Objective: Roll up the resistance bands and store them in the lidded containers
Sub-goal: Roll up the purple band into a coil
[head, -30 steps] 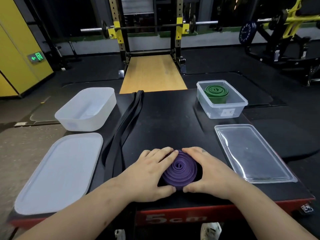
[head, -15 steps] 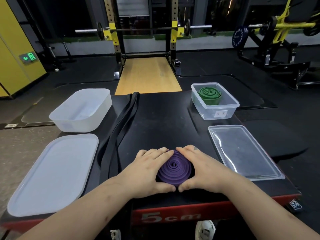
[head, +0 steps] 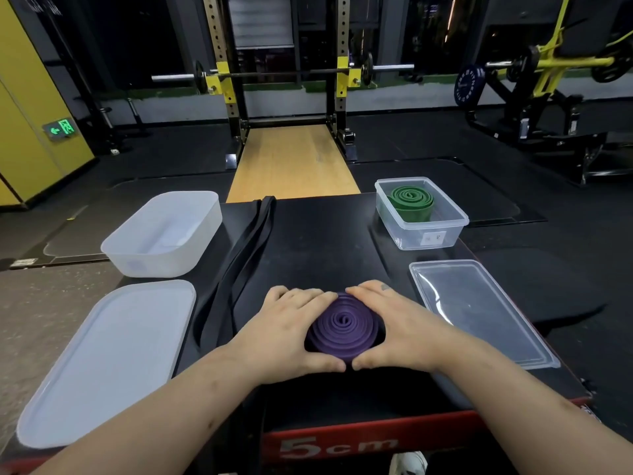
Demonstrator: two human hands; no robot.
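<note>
A rolled purple band (head: 344, 329) lies flat on the black platform (head: 318, 241) near its front edge. My left hand (head: 287, 329) cups its left side and my right hand (head: 399, 329) cups its right side, thumbs almost meeting in front. A long black band (head: 239, 265) lies unrolled to the left of my hands. At the back right a clear container (head: 424, 231) holds a rolled green band (head: 411, 202). Its clear lid (head: 479, 310) lies in front of it. An empty white container (head: 164, 234) stands at the back left, with its white lid (head: 106, 361) nearer me.
The platform has a red front edge marked 5cm (head: 339, 447). Beyond it a wooden lifting strip (head: 294, 162) leads to a squat rack with a barbell (head: 284, 75). Yellow gym machines stand at the far right. A white shoe (head: 407, 464) shows below the platform.
My hands stay wrapped around the purple roll, pressed a little closer together around it. The view has shifted slightly; nothing else has moved.
</note>
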